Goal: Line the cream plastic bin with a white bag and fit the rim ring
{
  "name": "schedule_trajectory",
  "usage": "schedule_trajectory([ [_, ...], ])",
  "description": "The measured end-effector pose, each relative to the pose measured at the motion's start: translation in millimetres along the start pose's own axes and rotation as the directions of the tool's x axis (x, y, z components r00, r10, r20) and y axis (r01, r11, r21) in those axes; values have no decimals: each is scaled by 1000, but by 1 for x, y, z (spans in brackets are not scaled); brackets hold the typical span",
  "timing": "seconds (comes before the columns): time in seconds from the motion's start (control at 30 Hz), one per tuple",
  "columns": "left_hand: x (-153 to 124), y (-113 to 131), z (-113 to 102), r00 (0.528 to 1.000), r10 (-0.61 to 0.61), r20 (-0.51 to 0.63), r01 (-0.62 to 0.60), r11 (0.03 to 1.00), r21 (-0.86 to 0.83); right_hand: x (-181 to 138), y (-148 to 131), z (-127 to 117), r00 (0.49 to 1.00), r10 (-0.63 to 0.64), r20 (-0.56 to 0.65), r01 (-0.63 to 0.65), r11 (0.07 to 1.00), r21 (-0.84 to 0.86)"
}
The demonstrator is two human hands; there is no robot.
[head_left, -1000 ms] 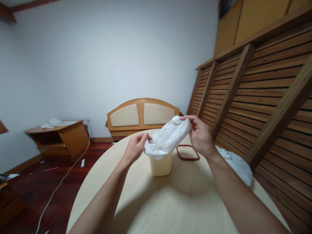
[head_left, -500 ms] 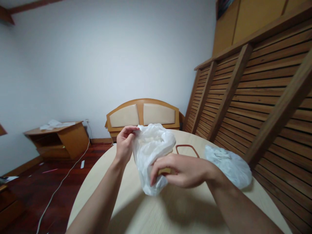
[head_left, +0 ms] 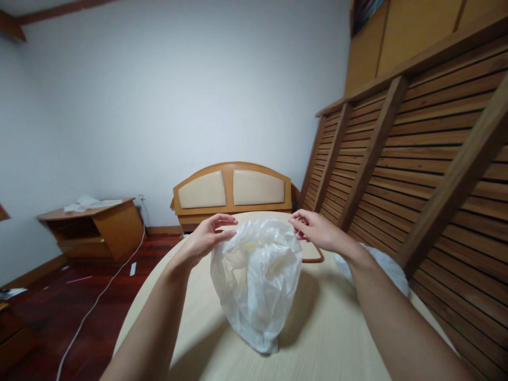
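A crumpled white plastic bag (head_left: 270, 286) is in front of me over the table, its mouth spread at the top. Something pale yellow (head_left: 251, 245) shows faintly inside; its kind is unclear. My left hand (head_left: 208, 238) is at the bag's upper left edge, thumb and fingers apart, the thumb against or very near the plastic. At the upper right edge, my right hand (head_left: 315, 228) pinches the rim between thumb and fingers. Partly behind the bag and right hand lies a reddish-brown rounded loop (head_left: 315, 260).
A second white plastic bag (head_left: 383, 264) lies on the round pale table (head_left: 190, 317), partly behind my right forearm. A slatted wooden panel (head_left: 448, 174) leans along the right side. Beyond the table stands a padded headboard (head_left: 228, 185); a low cabinet (head_left: 99, 227) is at the left.
My right hand has left the bag's lower front and moved up to its right rim. The left fingers have parted from their pinch. The bag has opened wider and sits lower.
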State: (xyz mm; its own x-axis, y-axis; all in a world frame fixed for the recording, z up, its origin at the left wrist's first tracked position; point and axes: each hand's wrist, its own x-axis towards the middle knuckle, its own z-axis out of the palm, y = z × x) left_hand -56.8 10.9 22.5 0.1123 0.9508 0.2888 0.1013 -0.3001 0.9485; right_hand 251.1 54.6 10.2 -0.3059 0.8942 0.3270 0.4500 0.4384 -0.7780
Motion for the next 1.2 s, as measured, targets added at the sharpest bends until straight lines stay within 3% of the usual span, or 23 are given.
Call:
schedule_trajectory([
  [0.1, 0, -2, 2, 998, 56, 37, -56, 998, 8, 6, 8, 8, 994, 11, 107, -20, 997, 81],
  [0.23, 1, -1, 7, 970, 243, -12, -242, 969, 47, 5, 7, 13, 940, -96, 327, 54, 989, 136],
  [0.4, -2, 2, 14, 917, 397, -38, -395, 917, 53, 4, 9, 20, 967, -115, 226, 66, 975, 213],
  [0.57, -5, 2, 15, 863, 498, -85, -494, 867, 67, 5, 6, 22, 930, -137, 340, 75, 979, 189],
  [0.63, -4, 2, 13, 833, 533, -149, -516, 846, 136, 7, 4, 18, 963, -59, 262, 14, 985, 170],
  [0.7, -2, 1, 10, 808, 551, -210, -503, 830, 242, 8, 0, 10, 996, 53, 66, -63, 983, 171],
  [0.77, 1, -1, 8, 815, 531, -232, -447, 831, 330, 8, -4, 1, 983, 123, -133, -96, 977, 193],
  [0.87, 3, -4, 9, 902, 383, -199, -297, 886, 357, 5, -16, -11, 946, 147, -290, -57, 954, 295],
  [0.97, -3, 0, 16, 987, 148, -59, -132, 968, 214, -6, -33, -15, 946, 93, -312, 57, 896, 440],
  [1.03, -10, 7, 22, 996, 74, 52, -79, 992, 103, -18, -47, -12, 972, -14, -236, 132, 859, 495],
  [1.1, -19, 15, 27, 992, 94, 86, -99, 994, 44, -34, -62, -8, 986, -156, -56, 163, 853, 496],
  [1.17, -27, 22, 31, 988, 125, 94, -128, 992, 23, -50, -76, -5, 927, -302, 224, 180, 879, 441],
  [1.2, -31, 25, 32, 986, 129, 107, -132, 991, 23, -57, -82, -5, 858, -357, 368, 196, 892, 408],
])
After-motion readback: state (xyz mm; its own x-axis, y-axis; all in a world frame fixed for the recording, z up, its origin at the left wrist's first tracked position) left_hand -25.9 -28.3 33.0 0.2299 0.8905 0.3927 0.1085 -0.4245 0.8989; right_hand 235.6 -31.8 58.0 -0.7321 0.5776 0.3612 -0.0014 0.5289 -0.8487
